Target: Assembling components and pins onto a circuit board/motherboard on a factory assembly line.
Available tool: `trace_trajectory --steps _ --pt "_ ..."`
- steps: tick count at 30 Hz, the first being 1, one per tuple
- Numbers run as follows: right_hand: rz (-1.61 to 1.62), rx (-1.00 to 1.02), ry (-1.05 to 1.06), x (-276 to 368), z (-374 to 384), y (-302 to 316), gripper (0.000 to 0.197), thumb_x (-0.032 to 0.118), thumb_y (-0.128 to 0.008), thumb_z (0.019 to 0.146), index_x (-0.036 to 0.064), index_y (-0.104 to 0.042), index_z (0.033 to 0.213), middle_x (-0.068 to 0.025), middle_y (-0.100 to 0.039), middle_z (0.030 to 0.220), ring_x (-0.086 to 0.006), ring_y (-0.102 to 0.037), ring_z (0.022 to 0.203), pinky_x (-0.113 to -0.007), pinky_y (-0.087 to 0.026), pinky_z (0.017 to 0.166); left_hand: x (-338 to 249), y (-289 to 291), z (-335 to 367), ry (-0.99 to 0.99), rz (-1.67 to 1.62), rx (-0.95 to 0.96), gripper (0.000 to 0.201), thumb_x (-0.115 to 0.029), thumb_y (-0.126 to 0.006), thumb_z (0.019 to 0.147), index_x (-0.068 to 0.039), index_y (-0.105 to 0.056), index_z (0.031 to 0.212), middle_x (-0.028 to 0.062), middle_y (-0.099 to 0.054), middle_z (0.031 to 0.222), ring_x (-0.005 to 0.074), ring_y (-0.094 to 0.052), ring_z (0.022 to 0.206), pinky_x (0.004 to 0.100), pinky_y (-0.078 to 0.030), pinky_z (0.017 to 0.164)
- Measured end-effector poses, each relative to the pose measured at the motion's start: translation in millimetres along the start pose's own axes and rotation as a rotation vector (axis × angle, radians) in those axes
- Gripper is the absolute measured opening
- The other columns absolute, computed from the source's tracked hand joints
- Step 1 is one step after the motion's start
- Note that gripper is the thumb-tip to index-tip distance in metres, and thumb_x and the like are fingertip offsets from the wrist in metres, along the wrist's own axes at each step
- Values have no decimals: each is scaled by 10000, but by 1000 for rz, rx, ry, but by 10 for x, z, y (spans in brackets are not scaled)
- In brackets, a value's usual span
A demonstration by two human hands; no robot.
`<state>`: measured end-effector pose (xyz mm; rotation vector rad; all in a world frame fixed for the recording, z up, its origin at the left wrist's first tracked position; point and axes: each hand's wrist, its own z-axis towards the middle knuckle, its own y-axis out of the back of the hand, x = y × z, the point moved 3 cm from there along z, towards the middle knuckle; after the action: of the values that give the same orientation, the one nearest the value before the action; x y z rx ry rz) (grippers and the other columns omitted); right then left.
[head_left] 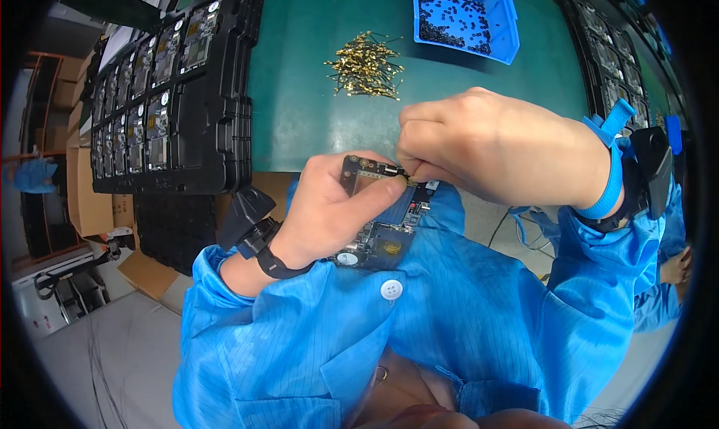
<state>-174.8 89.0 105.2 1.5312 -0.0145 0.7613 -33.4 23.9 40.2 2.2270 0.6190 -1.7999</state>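
A: Through my head feed, what is the left hand (327,210) doing?

B: I see it closed around the left side of a populated circuit board (386,236), thumb laid across the top face. The board is in front of the blue smock (464,294), by the near edge of the green work surface (292,107).

A: And the right hand (470,141)?

B: Its fingers are drawn tightly together, tips at the board's upper right edge, right by the left thumb's tip. From my end I can't tell whether a part sits between them; the fingers hide it. A blue strap (619,116) circles that wrist.

A: What lies beyond?

B: Ahead I get a loose heap of short black cables with gold-coloured ends (367,66). To its right is a blue plastic bin (505,32) with many small black rings scattered over its bottom.

A: And the sides?

B: On my left, a black moulded tray (234,122) carries rows of boards. On my right, another black tray (581,43) holds more, bent by my lens.
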Motion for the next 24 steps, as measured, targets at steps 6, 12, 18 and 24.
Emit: trace_trajectory --steps 6,12,18,24 --pt "6 -38 24 -11 2 -21 100 47 -586 718 16 -492 732 -110 -496 701 -312 -523 630 -361 -428 547 -13 1 -6 -4 -7 -5 146 -111 -603 777 12 -603 855 -7 -590 702 35 -505 638 194 -405 553" --pt "79 -67 38 -15 9 -19 101 41 -587 708 12 -490 719 -110 -490 698 -311 -519 624 -360 -426 543 -13 16 -9 -9 13 2 138 -110 -606 776 11 -604 843 -10 -584 689 33 -499 629 194 -399 542" --pt "204 -120 73 -58 -3 -30 93 17 -578 703 15 -488 725 -104 -480 691 -303 -510 626 -354 -419 542 -29 4 -10 -20 7 8 139 -114 -602 780 10 -604 841 -8 -586 694 34 -501 636 193 -400 546" --pt "259 -11 -1 -60 2 -15 85 25 -551 665 -9 -524 738 -131 -513 743 -317 -531 735 -359 -452 638 -40 0 -10 -20 -13 24 145 -119 -600 783 12 -603 846 -6 -588 699 34 -504 643 192 -405 552"
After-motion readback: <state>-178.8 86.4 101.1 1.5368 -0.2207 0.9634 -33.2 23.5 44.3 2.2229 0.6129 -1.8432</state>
